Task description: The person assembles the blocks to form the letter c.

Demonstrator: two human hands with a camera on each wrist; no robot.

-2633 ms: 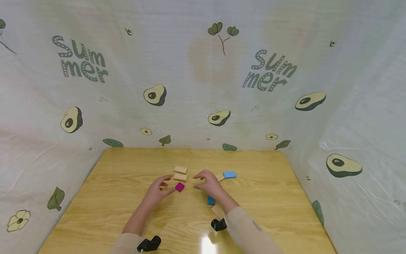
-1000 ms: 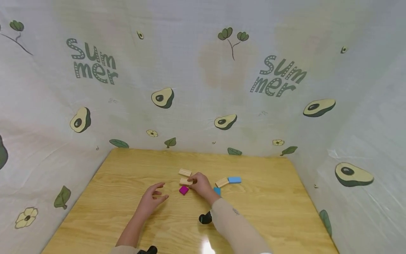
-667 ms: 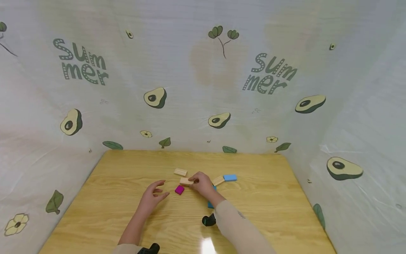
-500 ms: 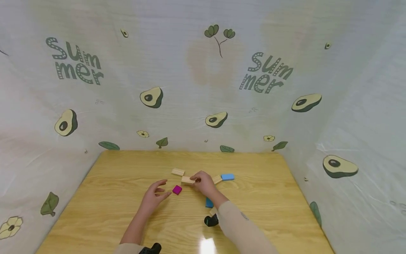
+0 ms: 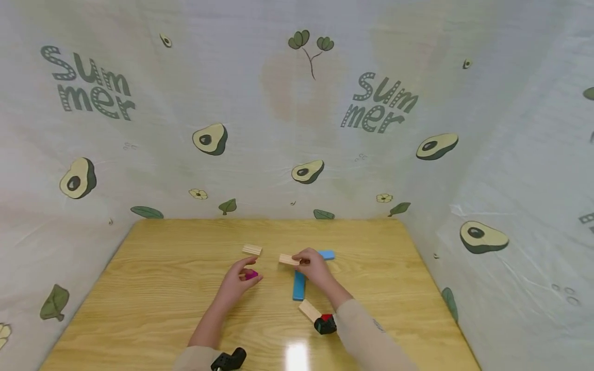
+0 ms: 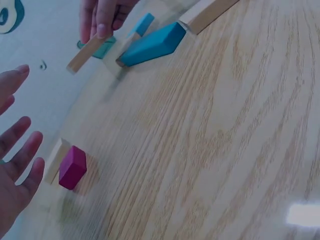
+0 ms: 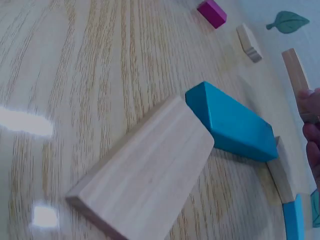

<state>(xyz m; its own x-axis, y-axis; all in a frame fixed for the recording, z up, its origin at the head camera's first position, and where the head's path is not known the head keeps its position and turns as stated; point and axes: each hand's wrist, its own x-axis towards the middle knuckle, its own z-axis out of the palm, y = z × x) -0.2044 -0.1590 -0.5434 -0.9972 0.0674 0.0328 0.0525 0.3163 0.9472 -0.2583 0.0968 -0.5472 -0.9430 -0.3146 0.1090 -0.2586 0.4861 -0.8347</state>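
Observation:
In the head view my right hand (image 5: pixel 316 267) pinches a plain wooden block (image 5: pixel 289 259) by its right end. The left wrist view shows this block raised above the table. My left hand (image 5: pixel 234 281) has its fingers spread and curved beside a magenta block (image 6: pixel 73 167), which lies apart from them on the tabletop. Another wooden block (image 5: pixel 252 250) lies behind the magenta one. Below the right hand a bent row lies end to end: a wooden block (image 7: pixel 145 165), a blue block (image 7: pixel 235 125), a second wooden block (image 7: pixel 282 172) and a light blue block (image 5: pixel 327 255).
The wooden table (image 5: pixel 185 268) is walled by a pale printed cloth (image 5: pixel 255 103) at the back and sides. Black wrist cameras (image 5: pixel 325 324) sit low over the table. A small red patch shows by the right one; its kind is unclear.
My right hand reached left, took hold of the front wooden block near the magenta one, and carried it right and up. My left hand drew back, then came closer to the magenta block.

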